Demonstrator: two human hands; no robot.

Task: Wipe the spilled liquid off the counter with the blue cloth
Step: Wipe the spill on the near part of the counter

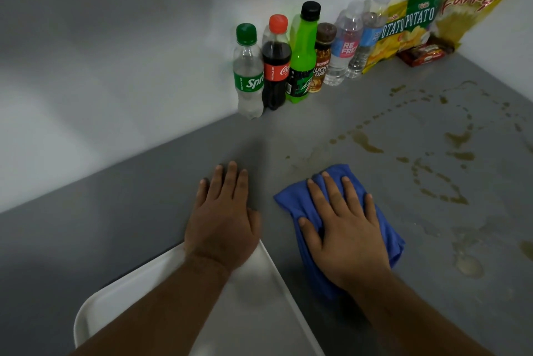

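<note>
Grey counter (144,240), brownish spilled liquid (450,153) scattered right; blue cloth (291,202), soft and limp, likely best pressed from above, lies flat under the splayed right hand (346,228); left hand (225,217) rests open, empty, beside it.

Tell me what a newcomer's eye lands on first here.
The blue cloth under the flat right hand, near centre. Then yellowish spilled liquid dotted over the grey counter to its right, and the row of bottles against the back wall.
</note>
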